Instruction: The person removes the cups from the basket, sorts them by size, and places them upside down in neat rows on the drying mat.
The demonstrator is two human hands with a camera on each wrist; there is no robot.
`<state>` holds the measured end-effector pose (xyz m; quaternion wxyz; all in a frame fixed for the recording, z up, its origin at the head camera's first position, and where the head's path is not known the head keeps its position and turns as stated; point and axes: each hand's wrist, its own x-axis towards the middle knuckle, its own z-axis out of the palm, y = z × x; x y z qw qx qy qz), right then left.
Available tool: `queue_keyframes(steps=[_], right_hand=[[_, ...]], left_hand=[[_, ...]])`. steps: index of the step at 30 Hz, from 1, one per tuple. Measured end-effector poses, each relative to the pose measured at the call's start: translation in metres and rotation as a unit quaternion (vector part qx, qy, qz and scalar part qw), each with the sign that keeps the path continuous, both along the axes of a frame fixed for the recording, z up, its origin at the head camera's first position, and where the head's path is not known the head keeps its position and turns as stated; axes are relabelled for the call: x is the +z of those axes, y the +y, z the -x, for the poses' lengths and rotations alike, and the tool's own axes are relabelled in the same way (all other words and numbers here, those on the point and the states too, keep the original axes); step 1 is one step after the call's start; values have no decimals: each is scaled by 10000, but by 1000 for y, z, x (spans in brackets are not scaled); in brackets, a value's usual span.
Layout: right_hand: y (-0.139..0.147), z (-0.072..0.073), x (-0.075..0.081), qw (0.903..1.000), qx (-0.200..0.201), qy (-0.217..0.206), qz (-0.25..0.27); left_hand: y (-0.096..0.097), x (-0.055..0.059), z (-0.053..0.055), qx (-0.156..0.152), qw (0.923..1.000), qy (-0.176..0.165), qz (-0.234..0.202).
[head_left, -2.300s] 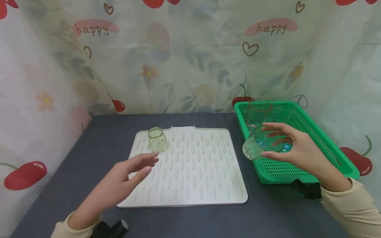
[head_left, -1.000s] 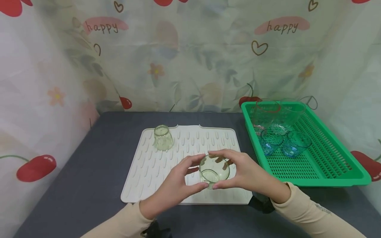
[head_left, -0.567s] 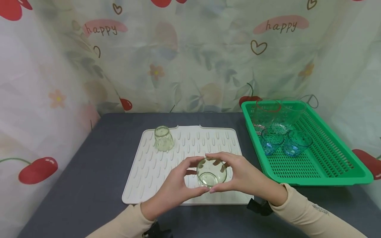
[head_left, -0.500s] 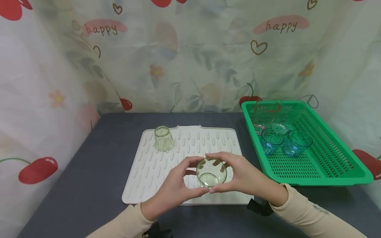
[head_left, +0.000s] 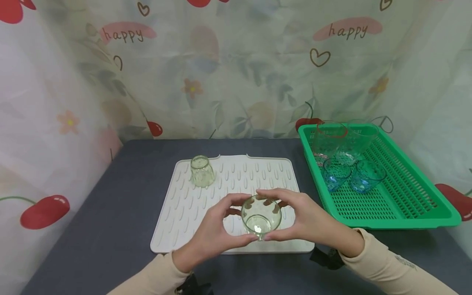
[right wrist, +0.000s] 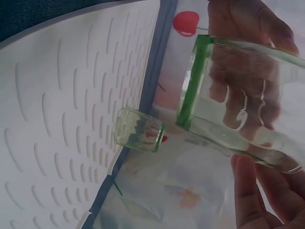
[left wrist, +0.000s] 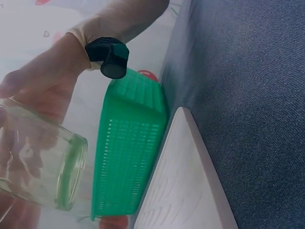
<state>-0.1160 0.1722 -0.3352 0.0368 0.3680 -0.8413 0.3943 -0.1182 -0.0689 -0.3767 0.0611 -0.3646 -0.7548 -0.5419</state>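
Observation:
Both hands hold a clear, green-tinted drinking glass [head_left: 260,223], mouth up, over the front of a white ridged drying mat [head_left: 228,229]. My left hand [head_left: 215,231] grips its left side and my right hand [head_left: 304,215] its right, thumbs at the near side and fingers round the far side. In the right wrist view the thick base of the held glass [right wrist: 194,83] points toward the mat, apart from it. A second green-tinted glass [head_left: 202,173] stands upside down at the mat's back left corner.
To the right of the mat, a green plastic basket [head_left: 405,224] holds two small blue glasses [head_left: 336,177] and two taller clear glasses, one with a red rim [head_left: 332,135]. A dark cloth [head_left: 110,213] covers the table. Printed curtains [head_left: 236,73] enclose the back and sides.
From over the basket, my right hand has brought the glass left to above the mat. My left hand has moved right and taken hold of it too. Over the last half second both barely shift.

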Motion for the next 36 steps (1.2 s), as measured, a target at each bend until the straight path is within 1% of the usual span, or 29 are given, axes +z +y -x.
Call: queue_keyframes(steps=[7, 10, 15, 20, 28, 31, 36], right_hand=[[1, 1, 0, 9998, 42, 60, 209], [1, 2, -2, 9996, 54, -108, 244], [-1, 4, -8, 9984, 108, -524, 159], [-1, 6, -14, 9969, 110, -774, 104], [-2, 7, -19, 9927, -33, -1205, -47], [-2, 6, -20, 9916, -101, -1285, -110], [-2, 7, -20, 9928, -79, -1190, -131]], left_hand=[[-4, 3, -1, -110, 9997, 118, -186], [-5, 5, -1, -151, 9992, 154, -333], [-4, 7, -1, -230, 9977, 215, -600], [-3, 8, -2, -243, 9970, 279, -678], [-3, 9, -2, -301, 9956, 320, -830], [-3, 9, -2, -329, 9952, 302, -873], [-3, 9, -3, -399, 9937, 285, -1006]])
